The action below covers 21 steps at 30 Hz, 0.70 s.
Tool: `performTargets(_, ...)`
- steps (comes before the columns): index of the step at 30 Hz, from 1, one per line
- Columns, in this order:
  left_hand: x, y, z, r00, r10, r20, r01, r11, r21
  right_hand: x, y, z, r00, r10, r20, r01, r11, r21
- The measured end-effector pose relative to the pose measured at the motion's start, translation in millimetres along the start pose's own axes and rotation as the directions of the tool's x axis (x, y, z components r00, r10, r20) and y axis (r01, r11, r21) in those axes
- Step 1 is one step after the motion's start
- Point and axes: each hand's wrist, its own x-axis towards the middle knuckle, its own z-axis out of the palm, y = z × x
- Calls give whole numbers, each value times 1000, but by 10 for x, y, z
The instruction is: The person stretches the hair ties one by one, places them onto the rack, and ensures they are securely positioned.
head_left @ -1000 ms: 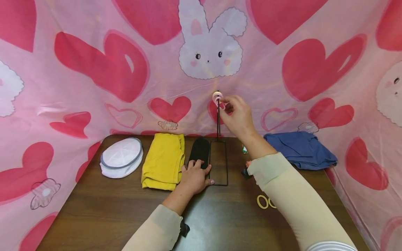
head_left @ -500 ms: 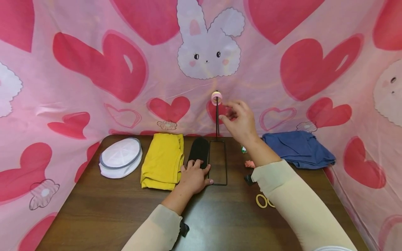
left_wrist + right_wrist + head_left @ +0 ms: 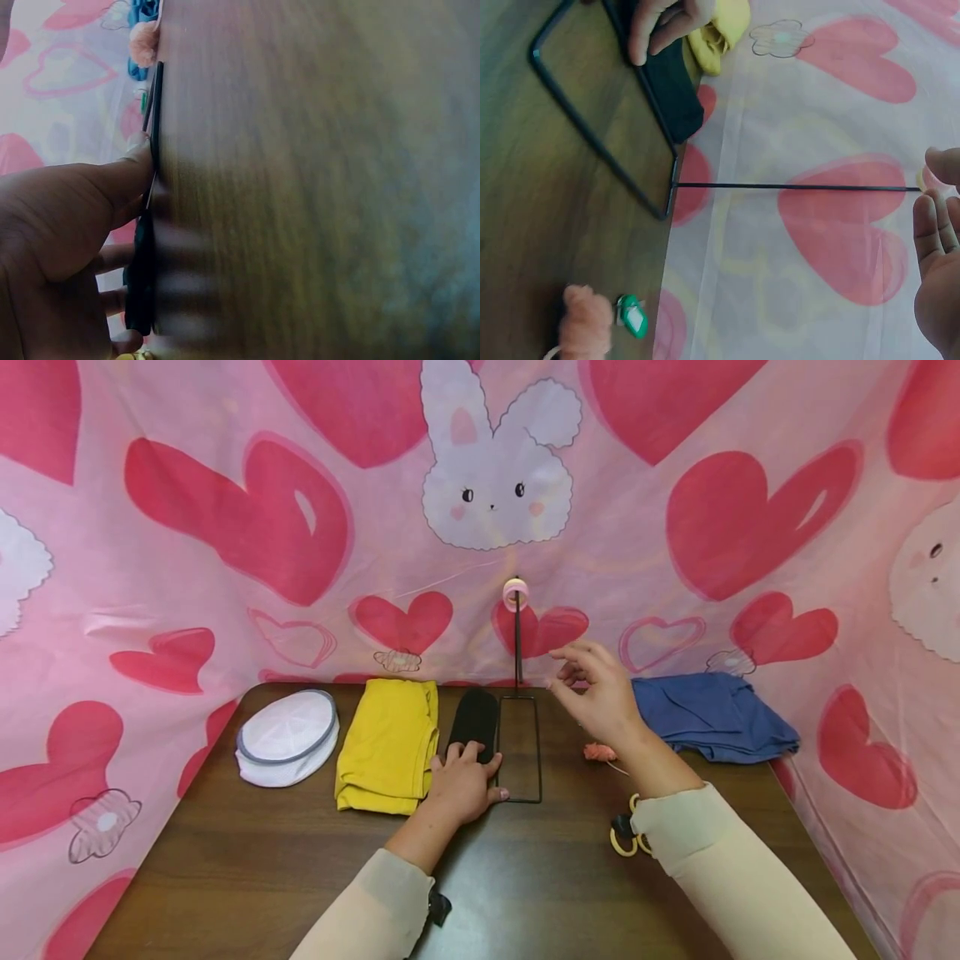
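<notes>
At lower centre the left hand (image 3: pixel 463 785), spread and gripping nothing, rests on black cloth (image 3: pixel 475 718) and stand (image 3: pixel 518 647), likely for steadiness; the right hand (image 3: pixel 598 693), centre right, curves loosely, empty.

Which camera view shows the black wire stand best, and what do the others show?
The head view, showing the black wire stand with its post and nearly all its base. The right wrist view shows the post but crops the base; the left wrist view shows only base bars, nearly edge-on.

Rings (image 3: pixel 515 585) on stand (image 3: pixel 518 643), cloths (image 3: pixel 712 717) either side
</notes>
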Motion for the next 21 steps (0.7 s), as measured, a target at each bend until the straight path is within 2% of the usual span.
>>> performTargets(13, -14, 19, -30, 1000, -10, 23, 11, 1000, -15, -462, 240, -244, 999, 30, 41, -29, 999, -13)
performTargets(17, -8, 22, -24, 1000, -9, 25, 9, 1000, -14, -617, 354, -315, 996, 65, 69, -64, 998, -15)
performTargets(21, -11, 21, -34, 1000, -12, 25, 12, 1000, -19, -762, 450, -361, 991, 70, 116, -66, 997, -46)
